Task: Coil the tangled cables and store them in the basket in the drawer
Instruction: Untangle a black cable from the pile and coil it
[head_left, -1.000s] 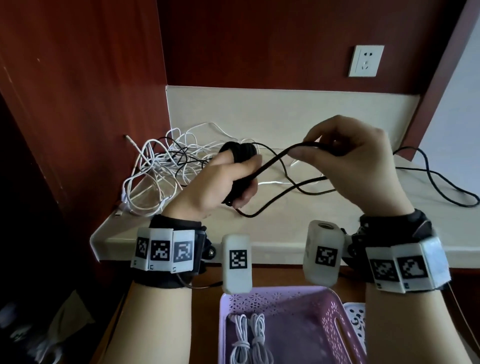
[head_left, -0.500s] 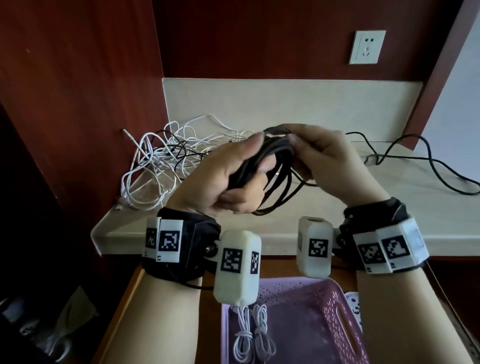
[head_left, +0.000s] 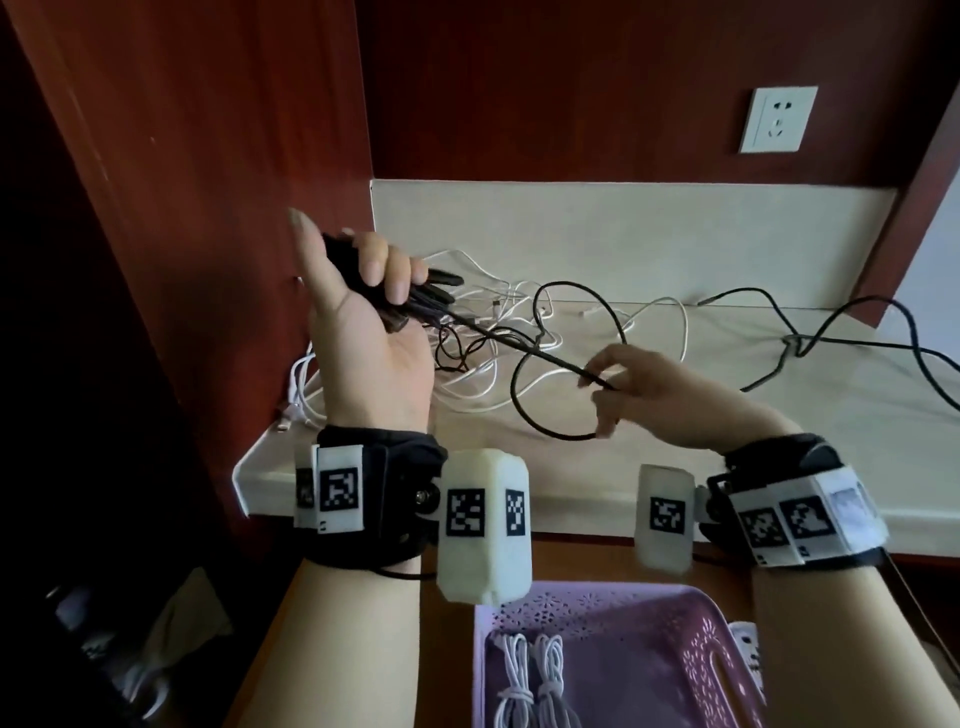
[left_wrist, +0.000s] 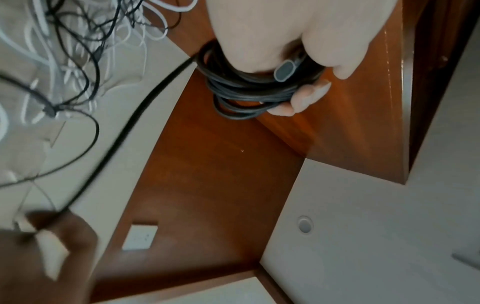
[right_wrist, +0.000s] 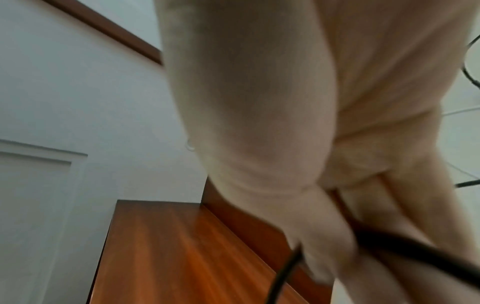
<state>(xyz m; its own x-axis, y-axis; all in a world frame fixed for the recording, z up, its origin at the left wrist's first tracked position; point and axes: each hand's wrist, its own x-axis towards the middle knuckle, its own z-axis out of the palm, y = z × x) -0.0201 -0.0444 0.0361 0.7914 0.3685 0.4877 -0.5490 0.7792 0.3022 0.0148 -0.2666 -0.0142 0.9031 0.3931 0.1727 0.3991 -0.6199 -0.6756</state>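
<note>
Two hands on black cable (head_left: 519, 347), left hand (head_left: 363, 332) gripping coil, right hand (head_left: 654, 395) pinching strand

Left hand (head_left: 363, 317) is raised palm toward the camera, thumb stuck straight up, fingers (head_left: 382, 270) curled round the black cable coil (left_wrist: 249, 90). Right hand (head_left: 660, 395) sits lower, to the right of that coil, thumb and fingertips pinching the strand running out of it, both wrists strapped with marker bands.
</note>
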